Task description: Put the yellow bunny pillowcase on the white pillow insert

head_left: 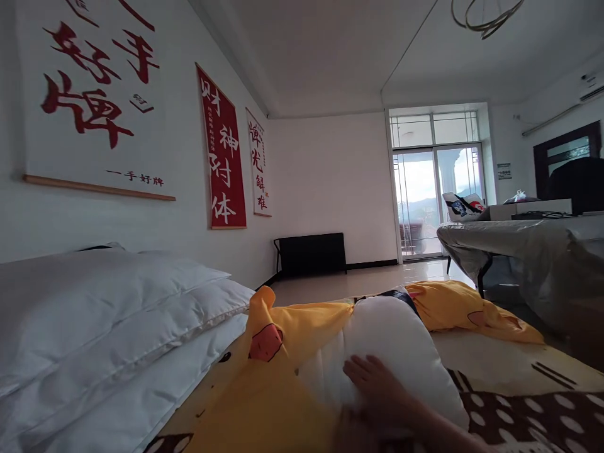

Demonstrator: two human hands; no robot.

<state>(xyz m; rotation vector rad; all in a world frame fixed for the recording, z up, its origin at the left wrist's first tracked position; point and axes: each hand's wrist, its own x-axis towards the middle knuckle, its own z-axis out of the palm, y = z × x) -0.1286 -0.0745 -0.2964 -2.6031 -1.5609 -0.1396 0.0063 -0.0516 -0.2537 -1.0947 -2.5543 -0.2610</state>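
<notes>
A white pillow point(401, 340) lies in front of me, its left part under a yellow pillowcase point(278, 396) with an orange-red printed patch. My right hand point(377, 387) reaches in from the lower right and rests flat on the pillow, fingers stretched out, just right of the fabric's edge. Low in the view, beside that wrist, is a dark, smeared shape that looks like my left hand point(353, 431); its fingers cannot be made out. Another crumpled yellow cloth point(453, 302) with printed patches lies behind the pillow to the right.
Several white pillows point(117, 321) are stacked at the left by the wall. Underneath everything spreads a cream and brown patterned bedcover point(533, 409). A table point(523, 236) under plastic sheeting stands at the right, and a black folded piece of furniture point(311, 253) leans by the far wall.
</notes>
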